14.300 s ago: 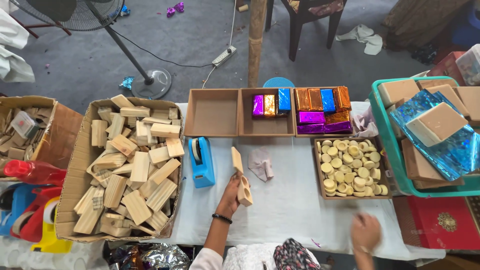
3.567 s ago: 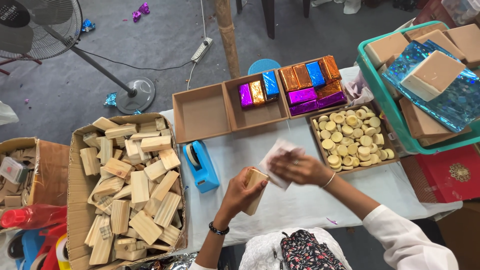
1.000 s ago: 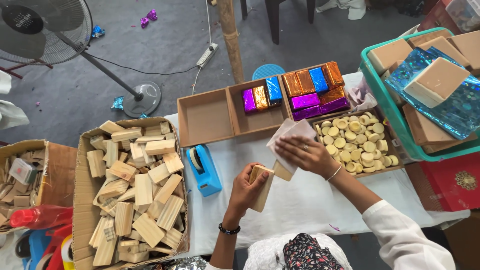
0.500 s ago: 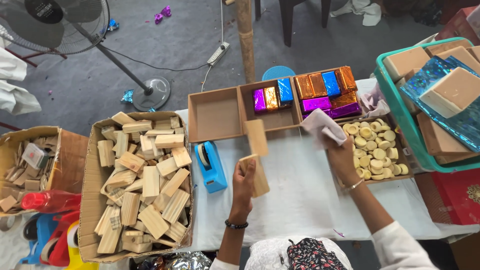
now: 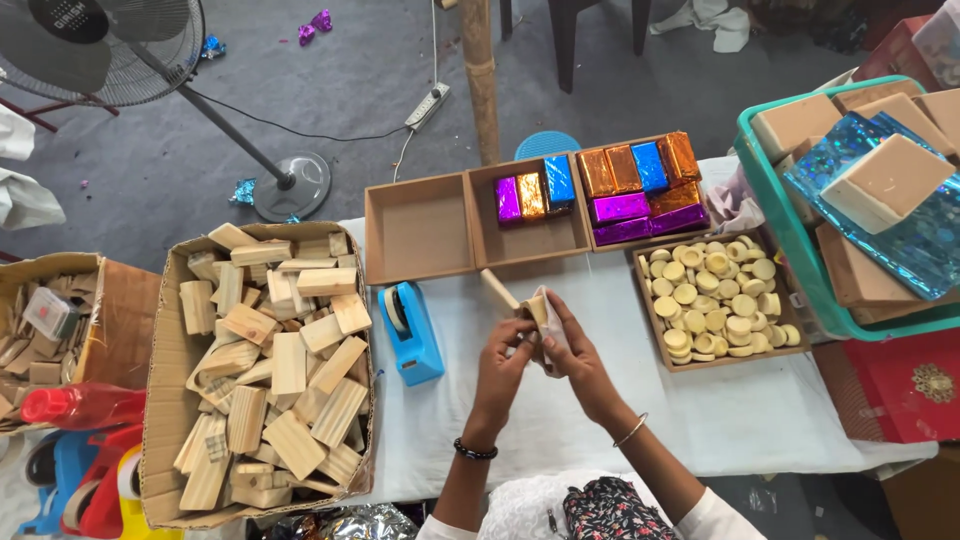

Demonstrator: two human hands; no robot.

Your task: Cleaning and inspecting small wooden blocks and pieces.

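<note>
We hold a wood block [image 5: 533,312] just right of the tape dispenser [image 5: 410,330], left hand [image 5: 503,362] fingers gripping it, right hand [image 5: 575,355] pinching a cloth [image 5: 552,335] against it; wiping seems midway, carton [image 5: 255,365] blocks remaining

Pale, matt bare wood is seen in the block [image 5: 497,291] and the heaped offcuts [image 5: 275,360] — the cloth [image 5: 552,322] looks soft and white. Glossy foil covers the wrapped bars [image 5: 622,207]; the boxes [image 5: 417,227] are matt brown card.
</note>
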